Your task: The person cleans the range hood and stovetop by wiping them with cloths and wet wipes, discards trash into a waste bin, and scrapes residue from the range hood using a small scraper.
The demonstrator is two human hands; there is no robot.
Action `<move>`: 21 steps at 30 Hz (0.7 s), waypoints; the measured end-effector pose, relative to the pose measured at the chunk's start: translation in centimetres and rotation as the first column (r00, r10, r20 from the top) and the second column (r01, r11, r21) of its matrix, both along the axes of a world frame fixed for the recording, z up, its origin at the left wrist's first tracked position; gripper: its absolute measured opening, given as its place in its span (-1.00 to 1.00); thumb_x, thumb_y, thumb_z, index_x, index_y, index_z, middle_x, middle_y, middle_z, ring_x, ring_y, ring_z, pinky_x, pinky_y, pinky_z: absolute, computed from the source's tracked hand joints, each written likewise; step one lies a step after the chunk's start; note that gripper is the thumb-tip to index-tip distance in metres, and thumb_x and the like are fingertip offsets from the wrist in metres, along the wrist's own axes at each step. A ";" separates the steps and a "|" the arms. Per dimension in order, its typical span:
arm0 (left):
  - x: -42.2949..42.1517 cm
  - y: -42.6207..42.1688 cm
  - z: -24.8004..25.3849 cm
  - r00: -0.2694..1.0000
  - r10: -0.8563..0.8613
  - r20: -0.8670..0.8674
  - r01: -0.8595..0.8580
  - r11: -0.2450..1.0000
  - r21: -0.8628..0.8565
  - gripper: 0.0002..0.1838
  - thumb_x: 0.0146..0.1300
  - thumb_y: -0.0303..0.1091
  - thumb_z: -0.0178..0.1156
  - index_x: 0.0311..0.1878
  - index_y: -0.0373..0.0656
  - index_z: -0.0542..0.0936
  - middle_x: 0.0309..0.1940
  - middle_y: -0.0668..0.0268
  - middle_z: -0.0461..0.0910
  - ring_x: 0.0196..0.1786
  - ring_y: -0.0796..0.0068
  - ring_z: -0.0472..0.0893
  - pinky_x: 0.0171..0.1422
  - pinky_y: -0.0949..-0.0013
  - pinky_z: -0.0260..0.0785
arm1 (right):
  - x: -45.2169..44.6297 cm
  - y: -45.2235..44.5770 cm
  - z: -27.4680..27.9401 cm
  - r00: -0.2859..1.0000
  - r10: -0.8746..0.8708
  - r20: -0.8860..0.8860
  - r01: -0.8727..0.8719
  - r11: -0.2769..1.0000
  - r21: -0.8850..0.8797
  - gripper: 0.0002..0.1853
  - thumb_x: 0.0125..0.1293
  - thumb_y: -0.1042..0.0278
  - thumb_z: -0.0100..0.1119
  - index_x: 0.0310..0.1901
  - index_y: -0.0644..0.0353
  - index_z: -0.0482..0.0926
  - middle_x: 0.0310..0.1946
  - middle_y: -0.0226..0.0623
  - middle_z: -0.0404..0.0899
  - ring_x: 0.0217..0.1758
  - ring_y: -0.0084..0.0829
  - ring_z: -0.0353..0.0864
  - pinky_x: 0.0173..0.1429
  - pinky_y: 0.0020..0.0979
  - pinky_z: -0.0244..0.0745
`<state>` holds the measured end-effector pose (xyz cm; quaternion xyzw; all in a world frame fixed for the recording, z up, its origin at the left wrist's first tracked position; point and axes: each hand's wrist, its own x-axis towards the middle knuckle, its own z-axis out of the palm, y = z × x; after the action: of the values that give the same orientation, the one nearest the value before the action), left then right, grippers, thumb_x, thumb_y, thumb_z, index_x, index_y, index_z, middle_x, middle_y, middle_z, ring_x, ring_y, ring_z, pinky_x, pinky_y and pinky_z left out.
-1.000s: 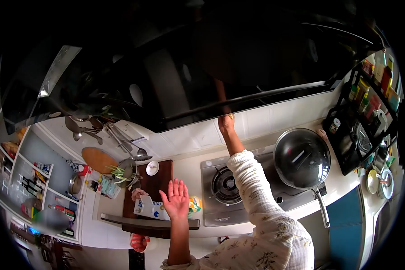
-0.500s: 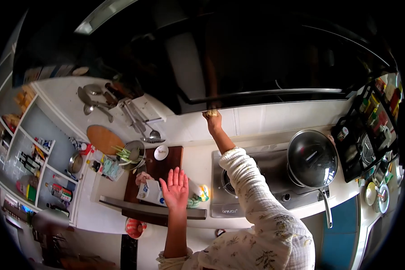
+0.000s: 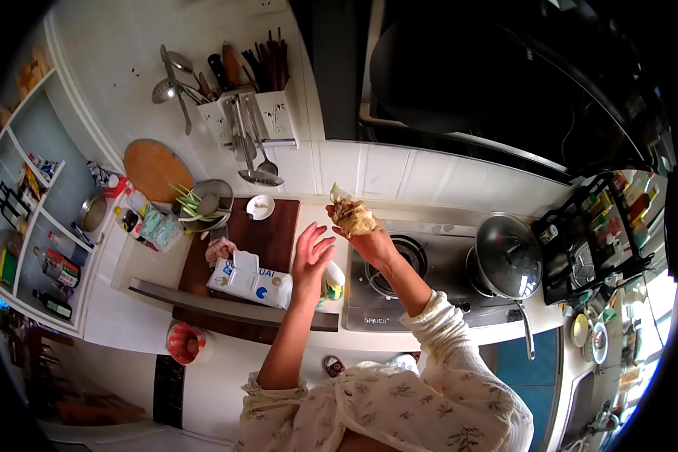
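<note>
My right hand (image 3: 371, 239) holds a crumpled, brown-stained wipe (image 3: 353, 217) above the counter, left of the gas burner (image 3: 407, 264). Close beside it on the left, my left hand (image 3: 311, 256) is raised with its fingers apart and nothing in it. A white and blue pack of wipes (image 3: 241, 280) with its lid up lies on the dark wooden board (image 3: 279, 226), below my left hand and to its left. Partly behind my left wrist stands a white bottle with a yellow and green label (image 3: 333, 282).
A lidded wok (image 3: 507, 256) stands on the right burner, its handle pointing toward me. The black range hood (image 3: 474, 98) hangs above the stove. Ladles and a knife holder (image 3: 277, 113) are on the wall. A pot of green onions (image 3: 207, 203) and a black rack (image 3: 580, 241) flank the counter.
My right hand has come down from the hood's lower edge with the wipe. My left hand has turned and moved up close to it. The view has shifted, showing more wall at the left.
</note>
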<state>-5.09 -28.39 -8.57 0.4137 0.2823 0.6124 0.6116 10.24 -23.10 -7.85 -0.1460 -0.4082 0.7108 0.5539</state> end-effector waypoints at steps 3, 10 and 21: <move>0.5 -0.3 -0.6 0.999 -0.017 -0.033 0.020 0.993 0.114 -0.17 0.01 -0.60 0.30 0.35 -0.08 0.10 0.21 0.24 0.22 0.18 0.36 0.35 0.19 0.27 0.33 | -1.2 -2.2 -0.9 0.969 -0.135 0.206 0.121 0.990 0.078 -0.61 0.28 0.49 0.03 0.15 0.20 0.35 0.13 -0.27 0.40 0.18 -0.39 0.38 0.22 -0.42 0.28; -0.1 -1.0 -3.2 0.997 0.069 0.028 -0.069 0.998 0.005 -0.68 0.23 -0.52 0.14 0.05 -0.24 0.39 -0.10 0.33 0.53 -0.03 0.55 0.52 0.10 0.46 0.36 | -2.8 -5.4 -1.3 0.493 -0.617 0.613 0.248 0.775 0.581 -0.64 0.10 0.57 0.24 -0.03 0.27 0.43 -0.02 -0.22 0.47 0.05 -0.42 0.46 0.11 -0.41 0.38; -6.8 -6.9 -8.1 0.943 0.200 0.267 -0.096 0.929 -0.358 -0.78 0.28 -0.48 0.06 -0.01 -0.21 0.46 -0.10 0.28 0.53 -0.05 0.46 0.54 0.01 0.37 0.44 | -6.7 -9.5 -5.3 0.716 -0.265 0.645 0.188 0.964 0.186 -0.77 0.18 0.59 0.17 -0.11 0.37 0.47 -0.27 -0.34 0.57 -0.23 -0.60 0.56 -0.09 -0.54 0.47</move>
<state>-11.88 -35.30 -16.66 0.1817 0.3189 0.6546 0.6609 3.50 -32.63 -13.16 -0.4084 -0.5950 0.5156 0.4618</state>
